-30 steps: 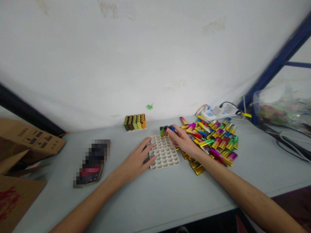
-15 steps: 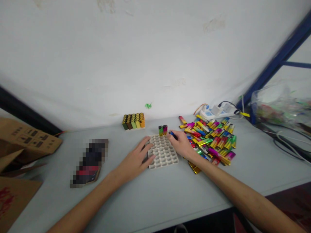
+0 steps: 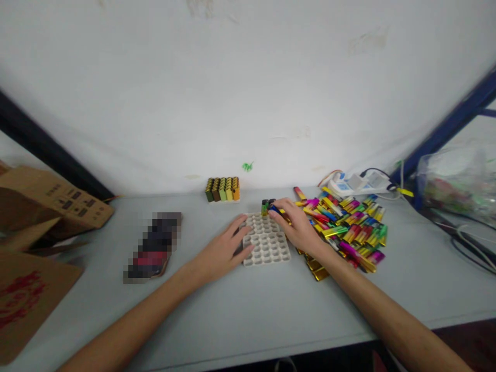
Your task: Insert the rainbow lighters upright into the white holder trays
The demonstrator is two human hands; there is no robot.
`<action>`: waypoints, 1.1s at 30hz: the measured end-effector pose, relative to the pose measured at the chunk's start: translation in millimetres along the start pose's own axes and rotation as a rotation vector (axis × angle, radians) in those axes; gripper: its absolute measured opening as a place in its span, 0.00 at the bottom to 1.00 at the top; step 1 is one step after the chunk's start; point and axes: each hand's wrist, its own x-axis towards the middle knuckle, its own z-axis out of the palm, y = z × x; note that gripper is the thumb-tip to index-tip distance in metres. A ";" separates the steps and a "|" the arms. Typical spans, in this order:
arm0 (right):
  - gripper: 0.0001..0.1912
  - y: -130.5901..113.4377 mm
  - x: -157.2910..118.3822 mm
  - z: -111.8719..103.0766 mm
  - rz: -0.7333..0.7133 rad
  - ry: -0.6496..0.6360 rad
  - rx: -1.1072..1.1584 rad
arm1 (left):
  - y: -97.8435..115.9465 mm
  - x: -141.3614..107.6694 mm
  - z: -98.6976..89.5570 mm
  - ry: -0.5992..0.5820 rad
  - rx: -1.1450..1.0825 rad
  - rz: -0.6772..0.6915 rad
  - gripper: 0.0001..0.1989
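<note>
A pale tray (image 3: 268,249) with rows of round-ended slots lies flat on the table. My left hand (image 3: 228,245) rests along its left edge, fingers spread over the rim. At the tray's far right corner, my right hand (image 3: 295,222) pinches a blue lighter (image 3: 275,208), partly hidden by the fingers. A green lighter (image 3: 265,207) stands upright in the far row, beside another lighter mostly covered by my right hand. Right of the tray is a loose heap of shiny multicoloured lighters (image 3: 351,232).
A filled block of lighters (image 3: 222,190) stands near the wall. A power strip (image 3: 358,183) with cables sits behind the heap. Cardboard boxes (image 3: 73,199) are at the left, a pixelated dark object (image 3: 157,248) lies on the table (image 3: 248,315), and a plastic bag (image 3: 457,178) is far right.
The blue lighter in my right hand has come down against the tray's far row, beside the standing lighters. My left hand stays on the tray's edge. The whole view has shifted slightly.
</note>
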 end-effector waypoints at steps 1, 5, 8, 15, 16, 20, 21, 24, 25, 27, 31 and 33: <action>0.13 -1.2 1.2 -2.5 -0.039 0.015 -0.041 | 0.6 0.1 -0.2 0.003 -0.004 -0.002 0.20; 0.13 -3.5 11.7 -10.1 -0.061 -0.022 -0.109 | 2.1 0.2 -0.8 0.010 -0.020 -0.002 0.19; 0.12 0.5 25.7 -9.6 -0.124 0.003 -0.152 | 1.8 -0.3 -0.4 0.020 -0.026 0.003 0.19; 0.13 24.4 49.8 11.0 -0.197 -0.042 -0.098 | -0.3 -2.1 0.7 0.040 -0.027 0.004 0.20; 0.13 26.2 50.4 13.2 -0.182 -0.072 -0.086 | -0.2 -2.1 0.6 0.037 -0.028 0.004 0.20; 0.14 26.3 51.0 12.7 -0.099 -0.183 -0.082 | 1.1 -1.5 0.2 0.012 -0.033 -0.003 0.21; 0.14 25.5 51.5 10.7 -0.073 -0.210 -0.087 | 1.5 -1.3 0.1 0.015 -0.037 -0.003 0.20; 0.13 24.1 54.6 4.2 -0.032 -0.286 -0.120 | 2.3 -1.2 -0.1 0.028 -0.047 0.003 0.20; 0.13 24.0 56.2 2.8 -0.033 -0.306 -0.136 | 2.4 -1.4 -0.1 0.027 -0.046 0.004 0.20; 0.12 24.0 59.8 1.9 -0.040 -0.343 -0.165 | 2.3 -1.6 -0.2 0.022 -0.042 0.004 0.20; 0.14 23.4 66.3 0.8 -0.050 -0.389 -0.154 | 1.3 -1.6 -0.3 0.007 -0.030 0.000 0.21; 0.19 23.5 67.0 -5.8 -0.048 -0.368 -0.089 | 0.7 -1.3 -0.5 -0.003 -0.025 -0.004 0.21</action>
